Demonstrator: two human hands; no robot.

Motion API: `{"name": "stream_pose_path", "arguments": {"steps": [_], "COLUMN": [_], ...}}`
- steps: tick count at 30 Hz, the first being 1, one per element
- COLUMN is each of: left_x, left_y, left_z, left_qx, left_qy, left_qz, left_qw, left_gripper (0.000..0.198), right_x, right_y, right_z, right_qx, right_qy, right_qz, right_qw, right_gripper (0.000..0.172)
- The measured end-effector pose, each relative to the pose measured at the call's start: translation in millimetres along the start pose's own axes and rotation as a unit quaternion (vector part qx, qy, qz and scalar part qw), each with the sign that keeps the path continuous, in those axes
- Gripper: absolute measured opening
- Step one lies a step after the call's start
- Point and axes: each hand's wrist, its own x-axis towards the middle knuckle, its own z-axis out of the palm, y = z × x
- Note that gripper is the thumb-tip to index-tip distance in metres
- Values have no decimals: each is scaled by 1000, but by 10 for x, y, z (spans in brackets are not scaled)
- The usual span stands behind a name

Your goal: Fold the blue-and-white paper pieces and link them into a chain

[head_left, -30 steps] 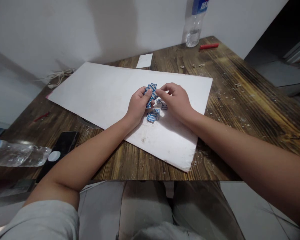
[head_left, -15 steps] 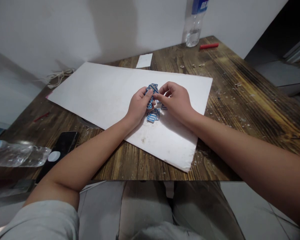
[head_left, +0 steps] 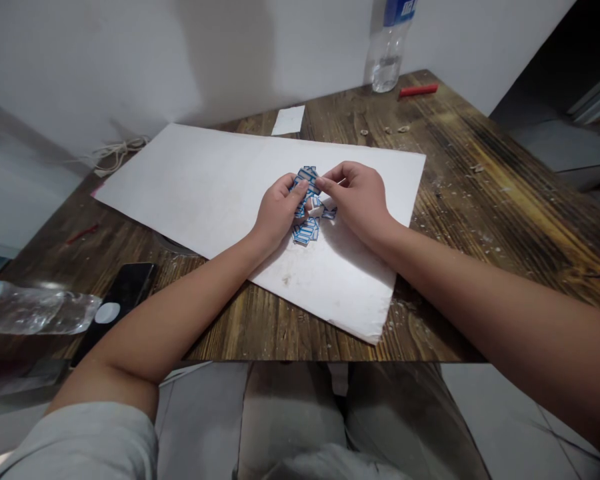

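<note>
- On the white sheet of card (head_left: 195, 187) lying across the wooden table (head_left: 230, 327), both hands (head_left: 317, 203) worked close together near the sheet's middle, with the forearms reaching in from the near side.
- The left hand (head_left: 280, 212) was curled palm-down, its fingers closed around a bunch of blue-coated paper clips (head_left: 306, 183); it gripped them, with part of the bunch showing above its fingertips.
- The right hand (head_left: 357, 199) came in from the right, palm-down, with the thumb and forefinger extended to the bunch; the fingertips touched the clips, but whether they had closed on one could not be told.
- More blue clips (head_left: 304, 233) lay on the sheet just below the left hand, and another small group (head_left: 329, 213) sat just beside the right fingers.
- The left forearm crossed the sheet's near edge, and the right forearm passed over its right edge.
- The far edge ran a short way above the hands; a wide stretch of sheet lay to their left.
- Beyond the sheet stood a water bottle (head_left: 386, 57), with a red stick (head_left: 419, 90) and a white paper slip (head_left: 289, 120) nearby.
- A phone (head_left: 123, 300) and a crushed plastic bottle (head_left: 40, 308) lay at the near left.
</note>
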Motion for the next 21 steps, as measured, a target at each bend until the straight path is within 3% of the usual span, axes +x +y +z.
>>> {"name": "stream_pose_path", "arguments": {"steps": [7, 13, 21], "left_x": [-12, 10, -12], "left_y": [11, -12, 9], "left_z": [5, -2, 12], "left_qx": [-1, 9, 11], "left_qy": [-8, -12, -13], "left_qz": [9, 18, 25], "left_qw": [1000, 1000, 1000], "left_gripper": [23, 23, 25], "right_x": [9, -4, -7], "right_y": [21, 9, 17], "right_z": [2, 2, 5], "right_qx": [20, 19, 18], "right_qy": [-12, -39, -31], "right_qz": [-11, -19, -14], "right_qw": [1000, 999, 999], "right_gripper": [10, 20, 18]}}
